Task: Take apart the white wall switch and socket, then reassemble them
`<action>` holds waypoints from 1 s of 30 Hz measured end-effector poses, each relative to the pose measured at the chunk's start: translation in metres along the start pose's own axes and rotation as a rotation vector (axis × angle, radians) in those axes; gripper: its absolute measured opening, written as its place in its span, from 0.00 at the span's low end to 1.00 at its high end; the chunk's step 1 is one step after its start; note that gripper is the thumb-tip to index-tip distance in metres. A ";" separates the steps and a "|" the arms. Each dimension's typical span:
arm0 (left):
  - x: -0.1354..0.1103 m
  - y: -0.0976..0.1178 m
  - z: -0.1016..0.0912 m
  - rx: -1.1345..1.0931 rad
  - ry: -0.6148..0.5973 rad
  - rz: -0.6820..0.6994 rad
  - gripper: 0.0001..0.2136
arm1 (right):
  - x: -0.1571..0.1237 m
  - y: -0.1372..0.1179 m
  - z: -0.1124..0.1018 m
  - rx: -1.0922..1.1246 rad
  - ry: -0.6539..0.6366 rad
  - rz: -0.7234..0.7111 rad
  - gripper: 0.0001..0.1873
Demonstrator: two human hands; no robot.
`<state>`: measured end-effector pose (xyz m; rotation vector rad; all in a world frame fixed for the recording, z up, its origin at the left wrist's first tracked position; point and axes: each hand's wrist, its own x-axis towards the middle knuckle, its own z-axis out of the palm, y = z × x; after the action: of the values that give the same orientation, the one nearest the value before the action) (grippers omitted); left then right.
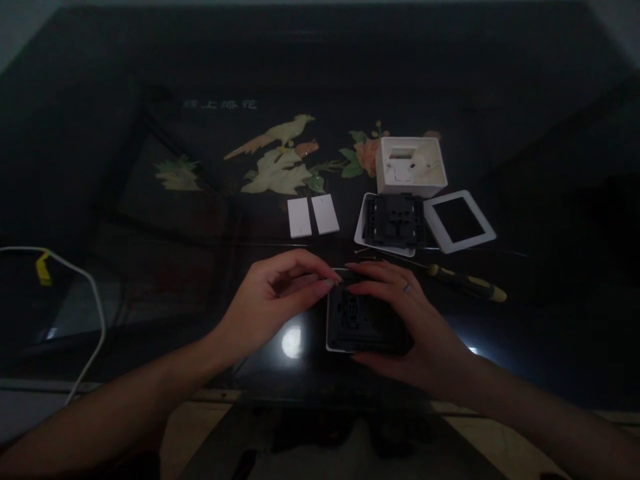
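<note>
A square wall switch module (367,323), black inside with a thin white edge, lies on the dark glossy table near its front edge. My right hand (400,307) grips it from the right, with fingers on its far side and the thumb at its near edge. At the far left corner of the module, the thumb and forefinger of my left hand (285,287) are pinched together. Something tiny seems to be between those fingertips, too small and dark to name. Just beyond my right hand are thin screws (367,258) and a screwdriver (467,283) with a black and yellow handle.
Behind my hands lie two white switch rockers (299,218), a second black module (395,221) on a white plate, and a white square frame (487,230). A white back box (413,183) stands farther back. A white cable (97,300) with a yellow tag hangs at the left.
</note>
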<state>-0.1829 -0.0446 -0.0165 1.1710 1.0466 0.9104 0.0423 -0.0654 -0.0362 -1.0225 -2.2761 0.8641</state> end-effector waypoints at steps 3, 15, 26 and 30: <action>-0.001 0.001 0.002 0.019 0.002 0.003 0.04 | 0.001 0.000 0.001 -0.004 0.009 -0.005 0.34; -0.003 0.000 0.003 0.116 -0.013 0.047 0.00 | 0.001 -0.001 0.000 -0.005 -0.005 0.012 0.27; -0.001 0.000 0.005 0.126 -0.010 0.072 0.02 | -0.001 0.003 -0.005 -0.063 -0.050 -0.069 0.45; 0.000 0.000 0.002 0.134 0.005 0.129 0.03 | -0.002 0.005 -0.020 -0.062 -0.087 -0.086 0.47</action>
<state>-0.1808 -0.0454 -0.0168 1.3611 1.0590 0.9553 0.0586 -0.0580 -0.0265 -0.9230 -2.4144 0.8218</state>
